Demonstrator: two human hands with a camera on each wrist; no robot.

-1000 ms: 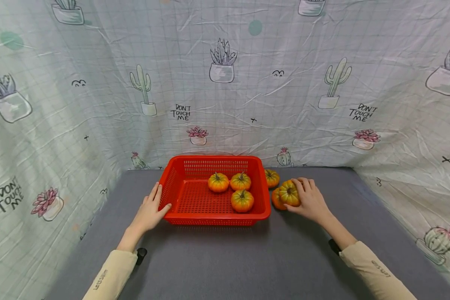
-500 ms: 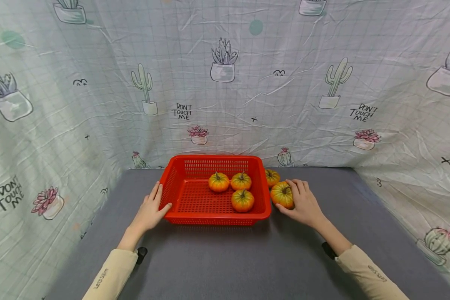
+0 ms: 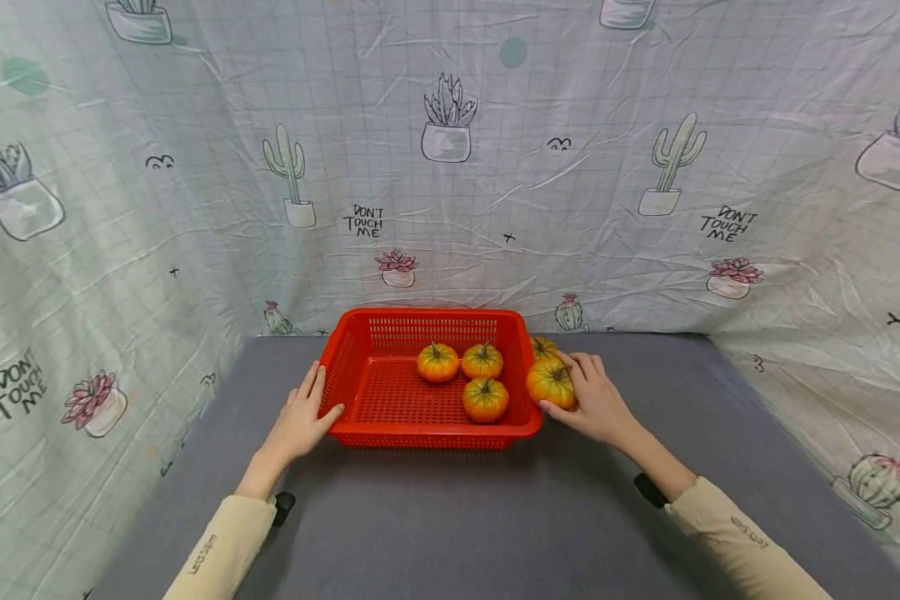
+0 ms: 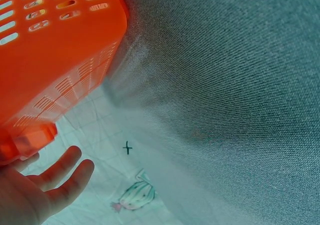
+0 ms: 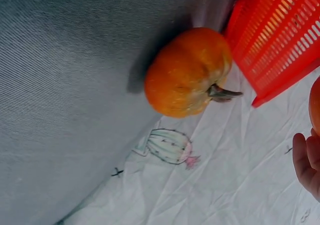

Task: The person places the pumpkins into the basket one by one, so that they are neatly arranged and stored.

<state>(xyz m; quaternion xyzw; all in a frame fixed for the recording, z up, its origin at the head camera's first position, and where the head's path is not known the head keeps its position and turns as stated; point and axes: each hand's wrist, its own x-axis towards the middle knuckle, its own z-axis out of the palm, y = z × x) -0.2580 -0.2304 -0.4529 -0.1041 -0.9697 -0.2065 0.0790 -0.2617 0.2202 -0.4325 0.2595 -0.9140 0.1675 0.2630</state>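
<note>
My right hand grips a small orange-and-yellow pumpkin at the right rim of the red plastic basket. In the right wrist view, only a sliver of this pumpkin shows beside my fingers. Inside the basket sit three similar pumpkins, one at the front right. My left hand rests against the basket's left rim, its fingers extended in the left wrist view along the basket's outside wall.
Another pumpkin with a dark stem stands on the grey tabletop, right of the basket, partly hidden in the head view behind the held one. A cactus-print cloth hangs behind the table and along both sides.
My right hand has carried its pumpkin leftward, from over the place beside the basket to the basket's right rim. The left hand and the basket have stayed put.
</note>
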